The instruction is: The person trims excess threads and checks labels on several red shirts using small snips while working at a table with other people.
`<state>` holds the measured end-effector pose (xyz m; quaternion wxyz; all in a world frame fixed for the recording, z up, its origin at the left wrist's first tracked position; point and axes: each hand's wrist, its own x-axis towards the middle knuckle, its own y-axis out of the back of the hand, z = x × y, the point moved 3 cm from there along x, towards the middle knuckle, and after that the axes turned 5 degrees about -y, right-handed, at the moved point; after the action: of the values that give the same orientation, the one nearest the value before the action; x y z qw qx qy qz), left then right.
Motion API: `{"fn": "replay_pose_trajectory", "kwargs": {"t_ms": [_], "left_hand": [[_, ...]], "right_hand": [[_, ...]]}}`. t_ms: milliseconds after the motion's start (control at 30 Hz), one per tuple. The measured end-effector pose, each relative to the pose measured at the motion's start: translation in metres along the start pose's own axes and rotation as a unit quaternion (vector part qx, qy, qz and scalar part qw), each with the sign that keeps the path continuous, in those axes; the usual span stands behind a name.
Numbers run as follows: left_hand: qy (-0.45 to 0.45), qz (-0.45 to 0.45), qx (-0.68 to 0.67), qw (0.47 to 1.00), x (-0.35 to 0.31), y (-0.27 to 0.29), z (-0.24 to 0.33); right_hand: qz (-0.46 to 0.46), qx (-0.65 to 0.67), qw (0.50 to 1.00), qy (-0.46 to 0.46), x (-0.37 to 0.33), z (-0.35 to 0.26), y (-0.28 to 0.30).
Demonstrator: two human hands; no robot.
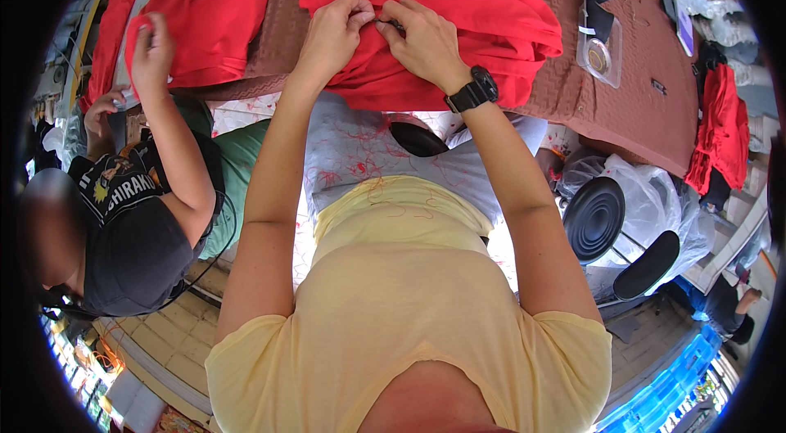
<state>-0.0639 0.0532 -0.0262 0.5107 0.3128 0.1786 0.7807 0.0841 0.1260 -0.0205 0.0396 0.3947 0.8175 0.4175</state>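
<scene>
Red rumpled cloth (483,20) | left hand (334,32), right hand (426,38) | grips pinched, seemingly on cloth

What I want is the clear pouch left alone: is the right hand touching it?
Apart: the head view shows red cloth and brown cover between the right hand and the clear pouch.

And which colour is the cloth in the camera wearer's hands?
The cloth is plain red; it shows best in the head view.
</scene>
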Motion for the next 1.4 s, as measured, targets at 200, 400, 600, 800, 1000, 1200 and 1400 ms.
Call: {"fn": "replay_pose_trajectory", "kwargs": {"t_ms": [200, 400, 600, 800, 1000, 1200, 1400], "left_hand": [[0.003, 0.067, 0.025, 0.997, -0.014, 0.006, 0.02], [0.11, 0.051, -0.119, 0.986, -0.013, 0.002, 0.012], [0.143, 0.01, -0.217, 0.966, -0.012, -0.002, 0.005], [0.14, 0.002, -0.236, 0.962, -0.011, 0.0, 0.009], [0.139, 0.044, -0.241, 0.96, -0.014, 0.002, 0.008], [0.021, 0.041, 0.04, 0.998, -0.033, -0.003, 0.025], [0.02, 0.008, 0.13, 0.991, -0.04, -0.018, 0.029]], "right_hand": [[-0.019, 0.135, 0.986, -0.1, 0.0, 0.019, 0.014], [-0.046, 0.102, 0.991, -0.076, -0.006, 0.014, 0.017], [-0.019, 0.048, 0.999, -0.014, -0.004, 0.008, 0.013], [-0.009, 0.038, 0.999, 0.002, -0.002, 0.001, 0.014], [0.006, 0.049, 0.999, -0.01, 0.0, -0.001, 0.011], [-0.054, 0.215, 0.967, -0.125, 0.004, 0.028, 0.014], [-0.089, 0.297, 0.942, -0.13, -0.003, 0.046, 0.002]]}}
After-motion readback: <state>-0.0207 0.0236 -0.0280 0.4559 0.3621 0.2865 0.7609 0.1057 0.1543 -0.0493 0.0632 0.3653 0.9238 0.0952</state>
